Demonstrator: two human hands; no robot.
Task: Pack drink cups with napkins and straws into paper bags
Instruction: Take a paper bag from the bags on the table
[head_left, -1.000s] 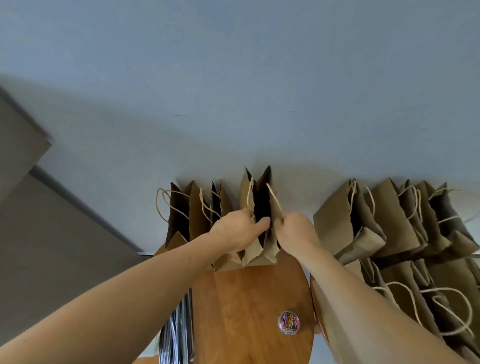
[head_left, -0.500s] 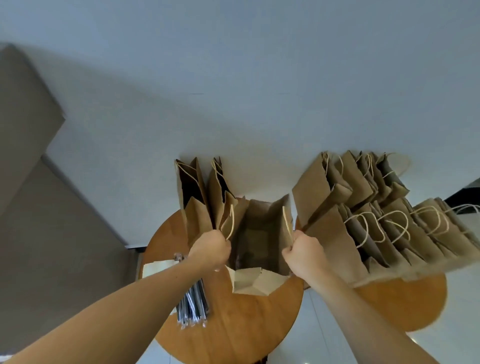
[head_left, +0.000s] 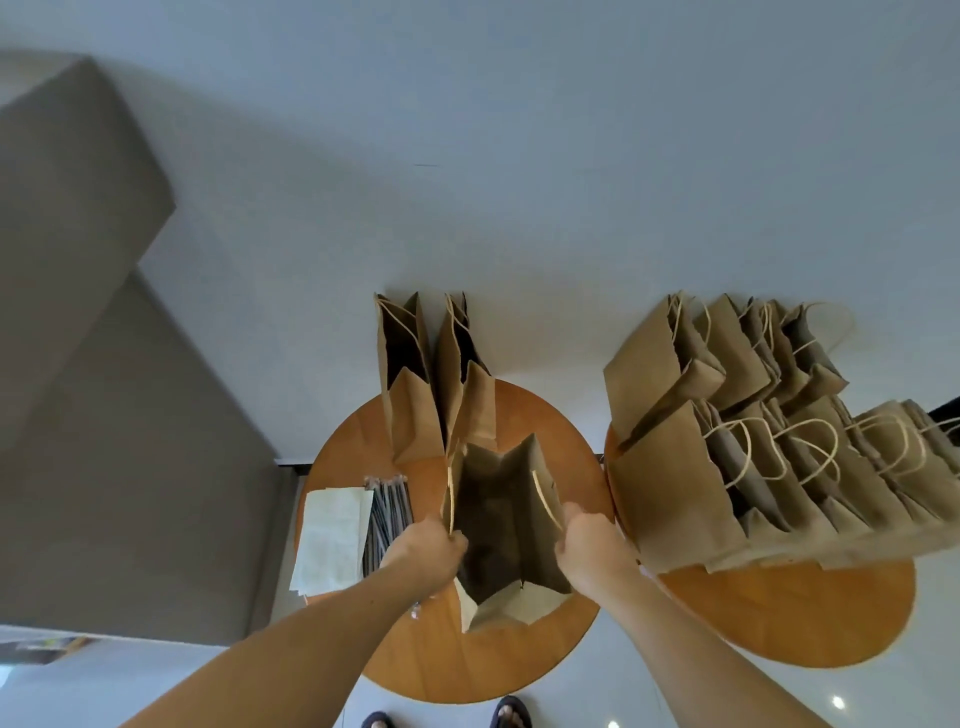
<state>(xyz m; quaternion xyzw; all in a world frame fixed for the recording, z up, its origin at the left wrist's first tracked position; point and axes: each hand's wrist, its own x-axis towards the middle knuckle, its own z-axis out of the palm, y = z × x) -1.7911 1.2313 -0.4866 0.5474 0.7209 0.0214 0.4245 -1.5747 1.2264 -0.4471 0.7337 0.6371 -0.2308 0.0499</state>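
A brown paper bag (head_left: 501, 514) stands spread open in the middle of a round wooden table (head_left: 519, 660). My left hand (head_left: 426, 551) grips its left rim and my right hand (head_left: 589, 545) grips its right rim, holding the mouth wide. The inside looks dark and I see nothing in it. Two more upright bags (head_left: 431, 384) stand behind it against the wall. Left of the open bag lie a bundle of wrapped straws (head_left: 387, 514) and a stack of pale napkins (head_left: 332, 545). No drink cup is visible.
A second round wooden table (head_left: 810, 618) to the right carries several brown paper bags (head_left: 753, 441) with twine handles, leaning in rows. A grey wall rises behind both tables. My sandalled feet (head_left: 511, 714) show at the bottom edge on a pale floor.
The bag, flat and held against the wall a second ago, now stands pulled open nearer the table's front. The view has tilted down, revealing straws, napkins and both tabletops.
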